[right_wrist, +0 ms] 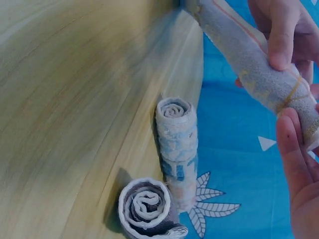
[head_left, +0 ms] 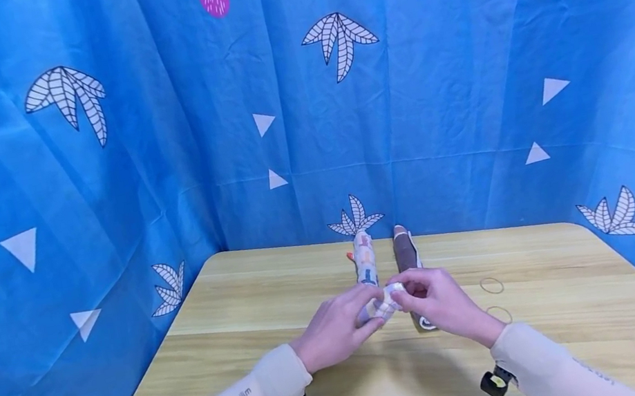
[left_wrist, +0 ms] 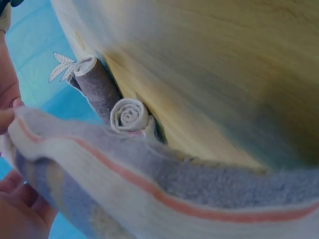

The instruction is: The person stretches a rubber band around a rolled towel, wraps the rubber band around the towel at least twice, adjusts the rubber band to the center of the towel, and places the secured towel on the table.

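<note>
A rolled towel (head_left: 387, 304), pale grey with white and red-orange stripes, is held above the table between both hands. My left hand (head_left: 338, 324) grips it around the body, its thumb along one side. At the other end, the right hand (head_left: 438, 300) pinches the roll with thumb and fingers. A thin yellowish rubber band (right_wrist: 294, 92) circles the towel near that end, close to the right fingertips. Beyond the hands lie a light patterned towel roll (head_left: 365, 256) and a dark grey-brown towel roll (head_left: 405, 253), their coiled ends showing in both wrist views.
Two loose rubber bands lie on the wooden table to the right: a farther band (head_left: 492, 285) and a nearer band (head_left: 499, 315), partly behind the right wrist. A blue patterned curtain (head_left: 434, 101) hangs along the back and sides. Something small and orange (head_left: 350, 256) shows beside the light roll.
</note>
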`<action>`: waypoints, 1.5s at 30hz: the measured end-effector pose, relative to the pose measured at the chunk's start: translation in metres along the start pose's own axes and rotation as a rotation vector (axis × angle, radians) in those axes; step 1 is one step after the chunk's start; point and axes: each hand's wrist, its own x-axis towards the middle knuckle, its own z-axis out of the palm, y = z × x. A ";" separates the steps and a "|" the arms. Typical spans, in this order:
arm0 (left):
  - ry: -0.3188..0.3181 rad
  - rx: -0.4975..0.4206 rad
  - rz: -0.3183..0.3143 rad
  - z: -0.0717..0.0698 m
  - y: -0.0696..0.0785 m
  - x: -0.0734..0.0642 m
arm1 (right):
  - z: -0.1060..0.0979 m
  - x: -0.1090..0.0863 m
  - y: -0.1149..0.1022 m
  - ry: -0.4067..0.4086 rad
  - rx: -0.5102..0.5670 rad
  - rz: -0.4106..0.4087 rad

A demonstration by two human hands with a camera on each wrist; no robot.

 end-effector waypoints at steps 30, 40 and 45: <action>0.025 0.165 0.141 0.005 -0.001 0.005 | 0.007 0.003 -0.006 0.054 0.045 0.153; -0.020 -0.087 -0.036 -0.005 -0.005 -0.002 | -0.004 0.004 -0.007 -0.097 0.081 0.054; -0.057 -0.148 -0.043 -0.012 -0.005 -0.001 | -0.004 0.002 -0.005 -0.143 0.109 -0.042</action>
